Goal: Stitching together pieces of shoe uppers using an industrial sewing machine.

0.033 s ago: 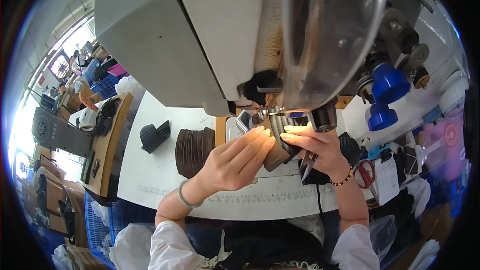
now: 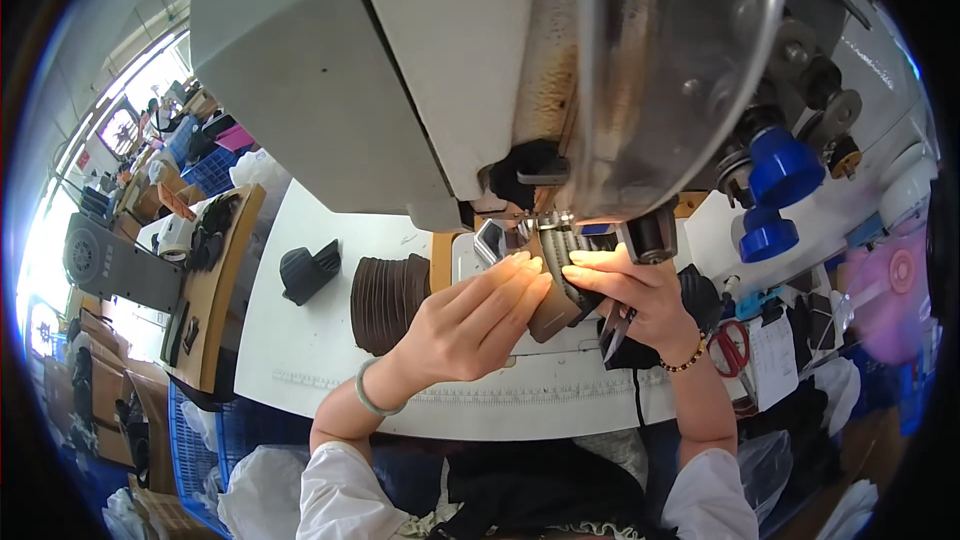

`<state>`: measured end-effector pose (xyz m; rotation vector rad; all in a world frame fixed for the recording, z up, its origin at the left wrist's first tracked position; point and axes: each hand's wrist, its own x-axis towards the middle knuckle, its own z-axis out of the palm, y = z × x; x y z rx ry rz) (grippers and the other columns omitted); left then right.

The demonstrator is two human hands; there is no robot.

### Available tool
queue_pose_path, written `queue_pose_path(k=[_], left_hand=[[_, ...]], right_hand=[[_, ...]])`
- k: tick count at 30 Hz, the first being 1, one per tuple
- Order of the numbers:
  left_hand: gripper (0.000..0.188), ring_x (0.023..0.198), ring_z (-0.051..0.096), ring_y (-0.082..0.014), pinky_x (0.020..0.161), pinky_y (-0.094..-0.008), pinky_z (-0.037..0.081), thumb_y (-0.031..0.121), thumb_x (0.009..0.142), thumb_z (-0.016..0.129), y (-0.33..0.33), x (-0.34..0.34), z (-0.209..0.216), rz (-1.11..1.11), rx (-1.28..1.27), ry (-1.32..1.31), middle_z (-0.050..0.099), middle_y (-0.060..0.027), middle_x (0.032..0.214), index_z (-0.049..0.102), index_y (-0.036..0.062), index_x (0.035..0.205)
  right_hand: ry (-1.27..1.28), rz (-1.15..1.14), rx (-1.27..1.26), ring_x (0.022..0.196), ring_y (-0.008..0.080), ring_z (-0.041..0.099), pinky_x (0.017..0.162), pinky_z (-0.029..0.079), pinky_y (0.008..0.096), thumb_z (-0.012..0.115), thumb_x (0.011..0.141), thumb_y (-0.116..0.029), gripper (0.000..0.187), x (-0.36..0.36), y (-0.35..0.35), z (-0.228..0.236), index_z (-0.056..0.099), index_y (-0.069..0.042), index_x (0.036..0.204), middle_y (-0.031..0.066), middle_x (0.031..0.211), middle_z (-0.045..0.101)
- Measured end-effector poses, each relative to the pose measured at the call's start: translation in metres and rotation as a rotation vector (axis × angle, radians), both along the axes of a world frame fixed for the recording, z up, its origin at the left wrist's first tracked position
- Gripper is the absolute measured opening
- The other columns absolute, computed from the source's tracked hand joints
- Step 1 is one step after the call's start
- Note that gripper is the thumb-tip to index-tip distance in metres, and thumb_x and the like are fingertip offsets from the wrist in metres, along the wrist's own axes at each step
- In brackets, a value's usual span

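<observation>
A curved brown piece (image 2: 553,315) with a dark ribbed edge lies under the needle area of a sewing machine (image 2: 330,90). My left hand (image 2: 475,325), a jade-coloured bangle on its wrist, presses its closed fingertips against the brown side. From the other side, my right hand (image 2: 640,295) pinches the dark edge between thumb and fingers. What looks like a pair of metal thread snips (image 2: 616,332) sticks out beneath the right palm; its grip is hidden. The stitching point is partly covered by the machine head.
To the left on the white table (image 2: 300,340) stand a stack of dark brown pieces (image 2: 388,305) and a black shaped piece (image 2: 310,272). Red-handled scissors (image 2: 730,348) lie at the right beside a paper sheet (image 2: 772,360). Blue knobs (image 2: 782,168) project from the machine's right side.
</observation>
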<state>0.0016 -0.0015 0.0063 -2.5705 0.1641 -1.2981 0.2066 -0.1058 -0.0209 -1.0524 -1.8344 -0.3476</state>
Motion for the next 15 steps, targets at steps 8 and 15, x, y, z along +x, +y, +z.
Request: queue_pose_path(k=[8,15], left_hand=[[0.043,0.079,0.065,-0.0207,0.063,-0.0277,0.056,0.004,0.059,0.069,0.014,-0.001,-0.003,0.030,-0.104,0.039,0.063,-0.0094,0.097,0.067,-0.0019,0.102],[0.043,0.076,0.065,-0.0208,0.061,-0.0290,0.055,0.003,0.063,0.071,0.012,0.003,-0.011,-0.006,-0.156,-0.003,0.065,-0.0115,0.098,0.066,-0.0016,0.106]], right_hand=[[0.014,-0.100,-0.056,0.071,0.0158,0.055,0.058,0.045,0.0268,0.069,0.055,0.001,0.053,0.000,0.004,-0.009,0.070,-0.015,0.105,-0.0019,0.091,0.058],[0.054,0.007,-0.034,0.074,0.0143,0.057,0.059,0.046,0.0256,0.068,0.058,0.006,0.056,0.009,0.009,-0.008,0.070,-0.016,0.110,-0.0009,0.105,0.061]])
